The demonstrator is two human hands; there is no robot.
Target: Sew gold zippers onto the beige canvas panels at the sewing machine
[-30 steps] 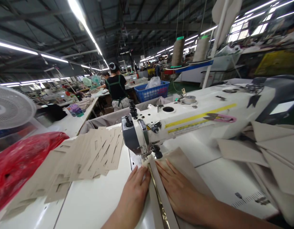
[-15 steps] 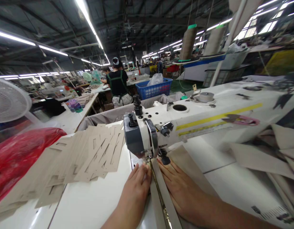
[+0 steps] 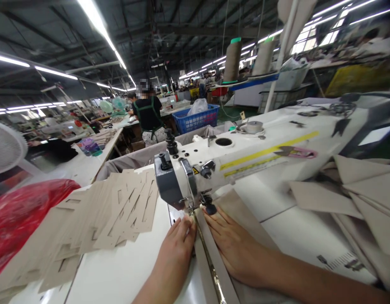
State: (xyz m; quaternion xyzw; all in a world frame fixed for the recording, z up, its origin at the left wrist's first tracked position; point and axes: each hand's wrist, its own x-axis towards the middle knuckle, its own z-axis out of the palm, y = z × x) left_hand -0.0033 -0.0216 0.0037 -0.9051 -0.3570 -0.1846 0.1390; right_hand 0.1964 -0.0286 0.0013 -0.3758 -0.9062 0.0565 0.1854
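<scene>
A long zipper (image 3: pixel 205 247) with shiny gold teeth and beige tape runs toward me from under the presser foot of a white sewing machine (image 3: pixel 190 181). My left hand (image 3: pixel 177 251) is at the zipper's left edge, just before the foot, its fingers bent and pressed together on the tape. My right hand (image 3: pixel 234 242) lies flat to the right of the teeth, fingers stretched forward and a little apart. Beneath it is a beige fabric panel (image 3: pixel 242 209), which reaches past the machine's needle end. The right fingertips are close to a black knob; the needle itself is hidden.
Left of the machine lie fanned beige cut-out pieces (image 3: pixel 128 211), beside a red plastic bag (image 3: pixel 39 215). Folded beige fabric (image 3: pixel 366 202) is heaped at right. Pink-handled snips (image 3: pixel 298 152) rest against the machine arm. Behind are a blue basket (image 3: pixel 196 120) and a seated person (image 3: pixel 148 114).
The view has turned slightly right, so the surroundings appear farther left. Both hands keep about the same place by the presser foot, on the zipper and fabric.
</scene>
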